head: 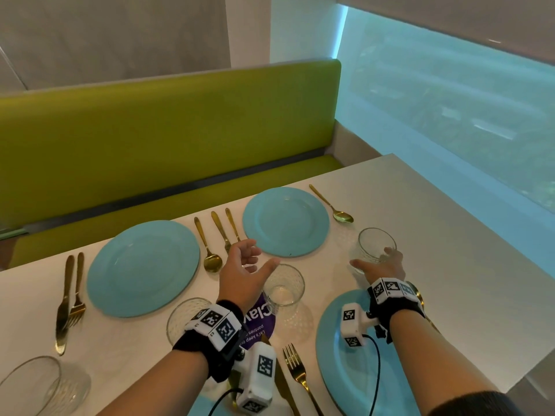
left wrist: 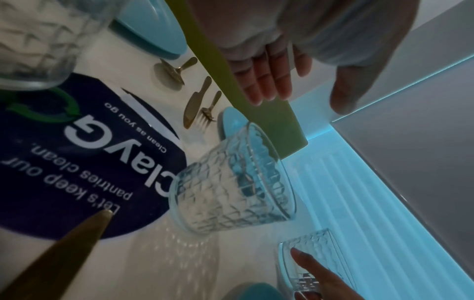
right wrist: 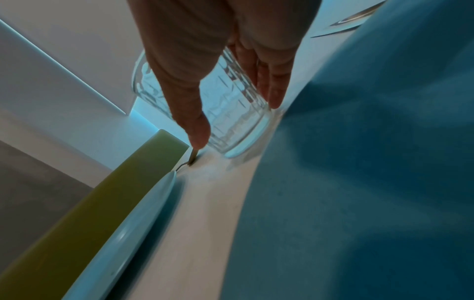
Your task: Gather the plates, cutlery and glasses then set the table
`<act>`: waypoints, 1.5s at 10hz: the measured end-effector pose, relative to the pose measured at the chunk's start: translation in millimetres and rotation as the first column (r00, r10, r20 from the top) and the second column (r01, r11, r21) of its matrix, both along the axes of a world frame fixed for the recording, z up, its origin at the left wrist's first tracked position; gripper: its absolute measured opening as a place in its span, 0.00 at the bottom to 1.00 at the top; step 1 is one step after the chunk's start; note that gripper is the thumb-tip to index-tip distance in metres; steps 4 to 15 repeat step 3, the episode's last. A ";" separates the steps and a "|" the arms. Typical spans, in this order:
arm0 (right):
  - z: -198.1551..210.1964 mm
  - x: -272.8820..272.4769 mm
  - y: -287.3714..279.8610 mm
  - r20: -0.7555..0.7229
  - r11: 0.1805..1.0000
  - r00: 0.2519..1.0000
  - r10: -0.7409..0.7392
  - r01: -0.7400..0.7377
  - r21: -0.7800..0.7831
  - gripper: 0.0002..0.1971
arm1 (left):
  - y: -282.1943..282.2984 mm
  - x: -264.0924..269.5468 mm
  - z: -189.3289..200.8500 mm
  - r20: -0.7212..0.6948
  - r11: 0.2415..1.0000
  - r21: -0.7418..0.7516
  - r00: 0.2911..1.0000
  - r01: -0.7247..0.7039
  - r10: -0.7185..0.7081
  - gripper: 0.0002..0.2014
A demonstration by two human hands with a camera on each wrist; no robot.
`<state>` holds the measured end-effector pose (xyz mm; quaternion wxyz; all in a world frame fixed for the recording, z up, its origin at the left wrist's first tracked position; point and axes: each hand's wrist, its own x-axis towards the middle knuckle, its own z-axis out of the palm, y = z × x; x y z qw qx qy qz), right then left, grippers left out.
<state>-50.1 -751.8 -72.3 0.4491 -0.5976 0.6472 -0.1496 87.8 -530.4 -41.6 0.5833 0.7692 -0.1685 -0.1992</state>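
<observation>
My right hand (head: 372, 256) reaches round a clear patterned glass (head: 375, 240) that stands on the white table (head: 420, 205) right of the far blue plate (head: 285, 220). In the right wrist view, the thumb (right wrist: 195, 130) and straight fingers (right wrist: 271, 89) flank that glass (right wrist: 238, 130). My left hand (head: 261, 259) hovers open and empty beside a second glass (head: 283, 285), with the fingers (left wrist: 266, 81) relaxed above this glass (left wrist: 231, 182). Another blue plate (head: 142, 267) lies far left, and a third (head: 336, 364) lies under my right forearm. Gold cutlery (head: 207, 244) lies beside the plates.
A third glass (head: 186, 316) stands behind my left wrist and another (head: 33, 385) at the near left corner. A purple round sticker (head: 258, 322) marks the table centre. A green bench (head: 150, 139) runs along the far side, and a window (head: 450, 115) along the right.
</observation>
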 end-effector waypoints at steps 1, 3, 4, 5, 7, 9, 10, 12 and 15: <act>5.2 -1.8 0.1 -0.064 1.000 0.998 0.012 -0.010 0.023 0.46 | 5.4 1.7 1.5 0.062 1.000 -0.009 0.998 -0.030 0.031 0.17; 38.6 -13.4 32.1 -0.064 1.000 0.998 -0.015 0.016 0.016 0.49 | 26.8 -5.2 13.3 0.109 0.999 -0.020 0.994 -0.031 0.033 0.11; 38.6 -13.4 32.1 -0.064 1.000 0.998 -0.015 0.016 0.016 0.49 | 26.8 -5.2 13.3 0.109 0.999 -0.020 0.994 -0.031 0.033 0.11; 38.6 -13.4 32.1 -0.064 1.000 0.998 -0.015 0.016 0.016 0.49 | 26.8 -5.2 13.3 0.109 0.999 -0.020 0.994 -0.031 0.033 0.11; 38.6 -13.4 32.1 -0.064 1.000 0.998 -0.015 0.016 0.016 0.49 | 26.8 -5.2 13.3 0.109 0.999 -0.020 0.994 -0.031 0.033 0.11; 38.6 -13.4 32.1 -0.064 1.000 0.998 -0.015 0.016 0.016 0.49 | 26.8 -5.2 13.3 0.109 0.999 -0.020 0.994 -0.031 0.033 0.11; 38.6 -13.4 32.1 -0.064 1.000 0.998 -0.015 0.016 0.016 0.49 | 26.8 -5.2 13.3 0.109 0.999 -0.020 0.994 -0.031 0.033 0.11; 38.6 -13.4 32.1 -0.064 1.000 0.998 -0.015 0.016 0.016 0.49 | 26.8 -5.2 13.3 0.109 0.999 -0.020 0.994 -0.031 0.033 0.11; 38.6 -13.4 32.1 -0.064 1.000 0.998 -0.015 0.016 0.016 0.49 | 26.8 -5.2 13.3 0.109 0.999 -0.020 0.994 -0.031 0.033 0.11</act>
